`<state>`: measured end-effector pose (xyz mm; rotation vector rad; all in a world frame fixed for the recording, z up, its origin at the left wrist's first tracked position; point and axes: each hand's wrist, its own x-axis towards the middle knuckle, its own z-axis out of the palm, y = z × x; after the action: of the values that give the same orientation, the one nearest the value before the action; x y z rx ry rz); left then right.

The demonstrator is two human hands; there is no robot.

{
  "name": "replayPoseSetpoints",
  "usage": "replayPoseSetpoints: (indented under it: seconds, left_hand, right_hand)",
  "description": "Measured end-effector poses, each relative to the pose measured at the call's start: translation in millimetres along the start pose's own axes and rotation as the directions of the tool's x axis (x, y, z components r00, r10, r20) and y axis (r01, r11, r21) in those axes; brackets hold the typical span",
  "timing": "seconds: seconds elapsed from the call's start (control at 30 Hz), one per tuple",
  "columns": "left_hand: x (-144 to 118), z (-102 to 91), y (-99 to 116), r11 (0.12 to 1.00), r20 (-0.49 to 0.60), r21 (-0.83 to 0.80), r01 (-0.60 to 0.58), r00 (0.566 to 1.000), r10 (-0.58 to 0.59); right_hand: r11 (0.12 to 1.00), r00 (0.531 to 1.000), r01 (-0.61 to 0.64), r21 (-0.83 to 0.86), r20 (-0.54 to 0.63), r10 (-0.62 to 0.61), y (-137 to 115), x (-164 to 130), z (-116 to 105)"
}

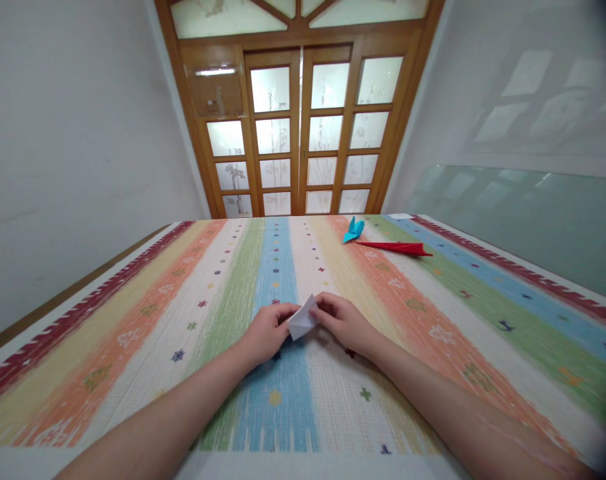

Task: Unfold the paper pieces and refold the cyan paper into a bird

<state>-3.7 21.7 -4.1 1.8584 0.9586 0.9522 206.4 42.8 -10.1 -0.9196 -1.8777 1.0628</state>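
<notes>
A small piece of folded white paper point(303, 321) is held between my two hands, just above the middle of the striped tablecloth point(243, 400). On its left edge, my left hand point(269, 331) pinches it between thumb and fingers. My right hand point(343, 322) grips the upper right corner the same way. The paper is tilted, with a crease and a pointed top corner showing. Some of the fingertips are hidden behind it.
Toward the far right of the table lie a blue folded paper figure point(354, 230) and a long red folded paper piece point(395, 248), close together. Wooden doors with glass panes point(301, 133) stand beyond the table. A greenish glass panel point(527, 220) is at the right wall.
</notes>
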Motion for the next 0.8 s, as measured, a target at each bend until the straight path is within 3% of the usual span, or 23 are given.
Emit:
replayPoseSetpoints:
  seconds: [0.1,0.2,0.33,0.43,0.63,0.8]
  left_hand:
    - [3.2,4.9,-1.4,0.975,0.010,-0.211,0.073,0.997,-0.073]
    - [4.4,7.9,-4.8,0.916,0.039,-0.364,0.167,0.986,-0.164]
    - [4.1,5.0,-7.5,0.765,0.085,-0.584,0.271,0.958,-0.274]
    - [4.0,1.4,-7.9,0.674,0.126,-0.672,0.306,0.945,-0.303]
    - [2.2,7.4,-3.9,0.838,-0.017,-0.463,0.289,0.942,-0.335]
    - [1.7,11.3,-0.9,0.834,-0.086,-0.472,0.285,0.927,-0.365]
  right_hand:
    - [0.968,0.995,-0.095,0.232,0.003,0.097,-3.7,1.0,6.4]
    - [0.908,0.977,-0.209,0.362,0.040,0.209,-5.1,1.0,10.8]
    - [0.862,0.957,-0.282,0.420,0.053,0.287,-3.1,1.5,10.0]
    - [0.879,0.955,-0.280,0.385,0.018,0.297,-1.1,2.1,7.5]
    - [0.938,0.965,-0.257,0.233,0.006,0.263,-5.6,-0.5,11.3]
    - [0.919,0.973,-0.212,0.332,-0.015,0.230,-12.9,0.2,15.1]
